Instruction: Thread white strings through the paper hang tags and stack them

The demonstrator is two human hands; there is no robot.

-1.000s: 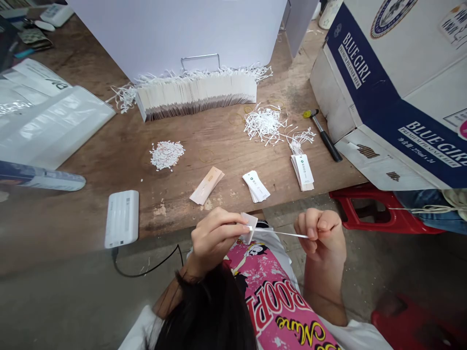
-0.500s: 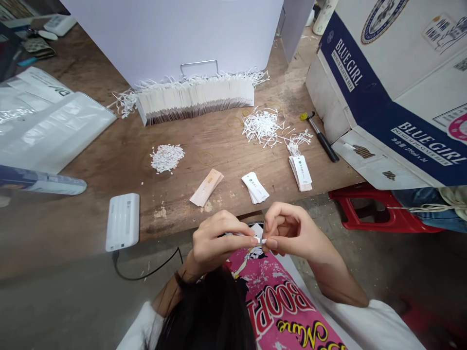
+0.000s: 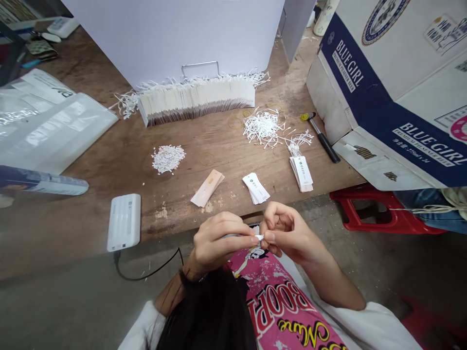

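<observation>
My left hand (image 3: pixel 222 238) and my right hand (image 3: pixel 290 233) meet in front of my chest, just off the table's near edge. Pinched between their fingertips is a small white piece (image 3: pixel 260 237); its exact form is mostly hidden by the fingers. On the table beyond lie a stack of pinkish tags (image 3: pixel 207 188), a fanned stack of white tags (image 3: pixel 255 188) and a bundle of strung tags (image 3: pixel 302 172). Behind them are a heap of white strings (image 3: pixel 262 126) and a pile of tiny white pieces (image 3: pixel 168 159).
A long row of tags (image 3: pixel 197 103) stands against a pale board (image 3: pixel 175 39). A hammer (image 3: pixel 323 141) lies beside a beer carton (image 3: pixel 365 97). At left are a white power bank (image 3: pixel 124 222), a tube (image 3: pixel 44 180) and plastic bags (image 3: pixel 54 131). A red stool (image 3: pixel 350 214) stands at right.
The fingertips of my two hands have come closer together around the small white piece, with my right fingers slightly shifted. The things on the table lie as before.
</observation>
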